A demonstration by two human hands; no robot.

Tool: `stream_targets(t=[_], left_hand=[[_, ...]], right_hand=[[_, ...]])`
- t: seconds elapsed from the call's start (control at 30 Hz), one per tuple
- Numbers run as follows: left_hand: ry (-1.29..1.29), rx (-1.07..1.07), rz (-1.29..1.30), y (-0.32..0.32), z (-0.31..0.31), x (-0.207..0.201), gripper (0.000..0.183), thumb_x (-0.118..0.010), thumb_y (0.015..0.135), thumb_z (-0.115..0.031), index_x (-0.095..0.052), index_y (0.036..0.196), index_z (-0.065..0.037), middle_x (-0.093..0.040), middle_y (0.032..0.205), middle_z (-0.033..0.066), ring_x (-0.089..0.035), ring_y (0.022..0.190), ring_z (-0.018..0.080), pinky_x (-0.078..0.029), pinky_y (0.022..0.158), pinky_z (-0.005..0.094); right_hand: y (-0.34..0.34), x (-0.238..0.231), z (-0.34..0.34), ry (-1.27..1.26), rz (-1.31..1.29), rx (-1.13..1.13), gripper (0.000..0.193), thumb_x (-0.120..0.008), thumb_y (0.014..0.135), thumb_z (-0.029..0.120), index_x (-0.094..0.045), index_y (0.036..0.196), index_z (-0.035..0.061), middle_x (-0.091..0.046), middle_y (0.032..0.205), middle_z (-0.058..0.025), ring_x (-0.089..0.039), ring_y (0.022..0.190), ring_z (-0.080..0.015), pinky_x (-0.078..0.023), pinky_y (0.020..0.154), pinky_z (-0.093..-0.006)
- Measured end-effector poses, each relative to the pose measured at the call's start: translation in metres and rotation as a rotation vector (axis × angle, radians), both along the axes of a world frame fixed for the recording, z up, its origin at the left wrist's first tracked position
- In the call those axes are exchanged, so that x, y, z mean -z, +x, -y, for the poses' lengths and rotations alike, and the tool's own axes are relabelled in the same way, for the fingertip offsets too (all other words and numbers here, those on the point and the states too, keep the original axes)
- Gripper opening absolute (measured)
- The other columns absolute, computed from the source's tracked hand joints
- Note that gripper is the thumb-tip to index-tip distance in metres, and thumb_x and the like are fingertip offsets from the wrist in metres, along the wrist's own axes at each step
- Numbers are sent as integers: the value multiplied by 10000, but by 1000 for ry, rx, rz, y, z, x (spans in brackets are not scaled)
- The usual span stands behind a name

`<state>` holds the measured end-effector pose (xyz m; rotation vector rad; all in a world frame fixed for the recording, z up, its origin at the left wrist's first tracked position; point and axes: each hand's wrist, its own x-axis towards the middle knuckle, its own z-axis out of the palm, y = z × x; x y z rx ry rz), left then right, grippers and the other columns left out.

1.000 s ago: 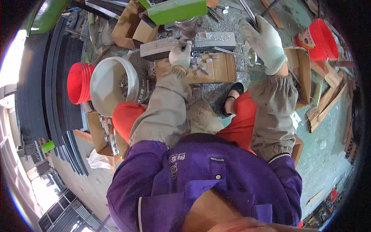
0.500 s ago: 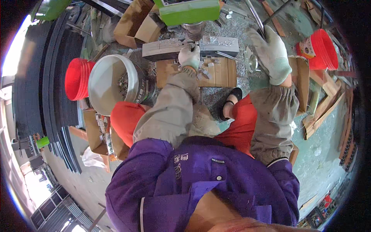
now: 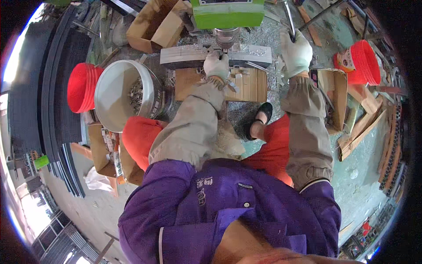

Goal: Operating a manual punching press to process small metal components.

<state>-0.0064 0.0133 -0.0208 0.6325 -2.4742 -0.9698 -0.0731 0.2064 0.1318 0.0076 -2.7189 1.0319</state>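
Note:
My left hand [image 3: 216,65], in a white glove, is closed at the near edge of a long grey metal block [image 3: 252,54]. What its fingers hold is hidden. Just beyond them, the round metal spindle [image 3: 227,38] of a green machine [image 3: 228,16] comes down over the block. Farther right, my right hand [image 3: 296,54], also gloved, is wrapped round a metal lever [image 3: 289,18] that slants up past the machine. Small metal pieces [image 3: 232,85] lie on flat cardboard [image 3: 251,85] by my left wrist.
A white bucket [image 3: 115,75] with metal bits inside stands left, beside a red bucket [image 3: 80,88]. Another red bucket [image 3: 370,61] and an open carton [image 3: 337,101] are on the right. A carton [image 3: 141,38] sits far left; dark bars [image 3: 33,92] are stacked beyond the buckets.
My right hand has moved left and slightly away from me, with the lever in its grip. My left hand stays at the block. The view has shifted a little.

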Motion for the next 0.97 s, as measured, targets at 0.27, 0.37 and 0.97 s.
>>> stream_targets(t=[0.27, 0.37, 0.97], left_hand=[[-12, -70, 102, -4, -7, -1, 328, -580, 736, -346, -636, 810, -32, -631, 799, 203, -610, 787, 366, -484, 727, 428], [59, -56, 90, -5, -7, 3, 336, -589, 736, -359, -647, 845, -47, -637, 821, 200, -614, 811, 362, -487, 737, 424], [698, 33, -151, 68, 81, -84, 465, -687, 748, -410, -609, 1088, -103, -653, 963, 170, -640, 844, 304, -477, 800, 370]], right_hand=[[-23, 14, 9, -69, -5, -21, 453, -499, 800, 495, -631, 947, 87, -644, 837, -176, -616, 828, -361, -477, 747, -380], [-28, 21, -5, 21, 29, -14, 421, -579, 782, 465, -633, 928, 74, -642, 764, -141, -626, 750, -299, -468, 691, -361], [10, -24, -40, -535, 329, -415, 465, -622, 800, 419, -546, 1130, 101, -676, 832, -78, -663, 777, -313, -535, 678, -381]])
